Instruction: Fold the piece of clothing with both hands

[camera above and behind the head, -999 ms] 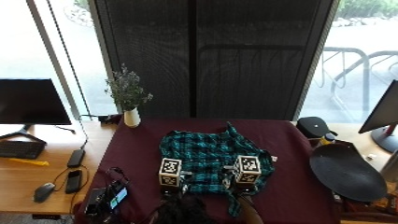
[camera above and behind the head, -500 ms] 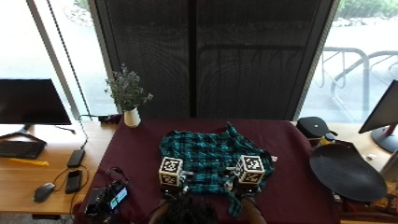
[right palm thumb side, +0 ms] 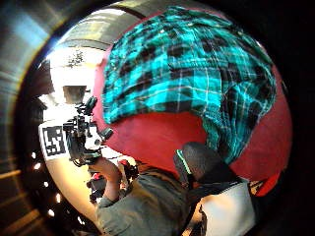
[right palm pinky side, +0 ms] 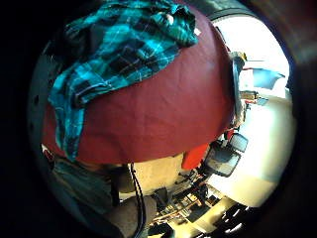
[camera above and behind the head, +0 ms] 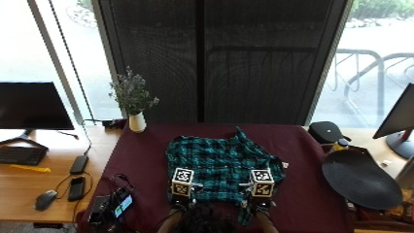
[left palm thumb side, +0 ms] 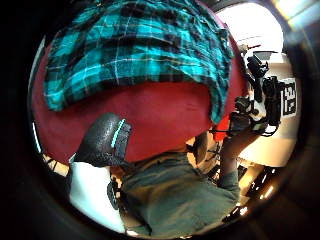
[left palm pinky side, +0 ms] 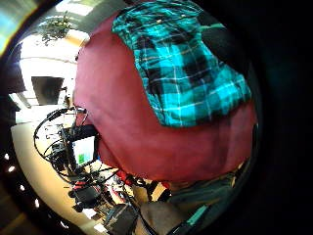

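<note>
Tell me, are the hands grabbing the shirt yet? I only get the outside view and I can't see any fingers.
Observer: Not yet. The left thumb side palm view shows the thumb of the left hand over bare dark red tablecloth, off the plaid shirt.
Operator: And the other hand?
Observer: Same there. In the right thumb side palm view, the thumb of the right hand sits beside a corner of the shirt, pinching nothing.

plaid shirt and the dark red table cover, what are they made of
Plaid shirt: looks like soft woven cloth, matte; it wrinkles and bunches, and the teal and black check follows its folds. Table cover: seems a matte fabric, dark red, draping over the table edge in the palm views.
</note>
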